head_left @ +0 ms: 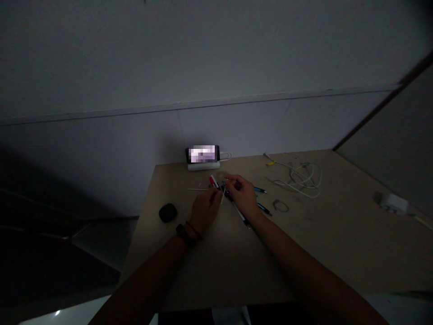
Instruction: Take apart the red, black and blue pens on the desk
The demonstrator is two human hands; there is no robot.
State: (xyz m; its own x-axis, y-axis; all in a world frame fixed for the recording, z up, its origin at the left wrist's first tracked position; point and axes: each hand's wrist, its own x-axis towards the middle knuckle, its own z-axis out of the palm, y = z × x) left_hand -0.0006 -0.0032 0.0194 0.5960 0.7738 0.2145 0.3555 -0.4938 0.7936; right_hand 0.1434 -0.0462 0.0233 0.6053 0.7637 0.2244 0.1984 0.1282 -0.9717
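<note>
My left hand (205, 207), with a dark band at its wrist, is closed in a pinch. At its fingertips is a thin white stick (222, 197), perhaps a pen refill. Just to the right, my right hand (243, 194) also pinches, its fingertips round a small pale piece too dim to name. Under and between the hands lie a red and white pen or marker (212, 181) and a long pen with a pale barrel (240, 213). A blue and black pen (260, 190) and a dark pen (264, 209) stick out to the right of my right hand.
A phone (203, 154) with a lit screen leans at the wall on a white stand (203, 166). Left lies a black rounded case (168, 212); another thin white stick (197, 189) is nearby. Right are a coiled white cable (306, 180), a small loop (280, 206) and a white adapter (396, 204).
</note>
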